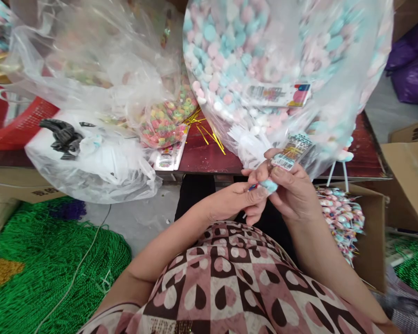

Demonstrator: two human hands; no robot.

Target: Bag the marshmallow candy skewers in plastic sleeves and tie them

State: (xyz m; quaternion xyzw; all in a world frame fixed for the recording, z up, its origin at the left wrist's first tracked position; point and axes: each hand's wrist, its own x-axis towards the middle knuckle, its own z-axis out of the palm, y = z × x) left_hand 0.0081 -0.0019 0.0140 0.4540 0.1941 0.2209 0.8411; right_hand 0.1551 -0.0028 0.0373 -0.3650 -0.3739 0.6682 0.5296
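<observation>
Both of my hands meet above the table's front edge. My right hand (297, 190) pinches a small clear packet (297, 146) with a printed card and a barcode label, its top tilted away to the right. Between the hands sits a light blue pom-pom (269, 186); a bit of red and blue shows beside it. The thumb and fingers of my left hand (238, 202) are closed at that pom-pom. Whether it lies inside the packet, I cannot tell. Just beyond my fingers rests a bundle of white strips (249, 141).
A big clear bag of pastel pom-poms (226, 51) fills the dark red table (209, 160). Yellow twist ties (214, 137) lie left of it, near bagged colourful beads (167, 123). A white plastic bag (114, 162) overhangs the edge. A cardboard box (372, 241) holds filled packets (343, 218).
</observation>
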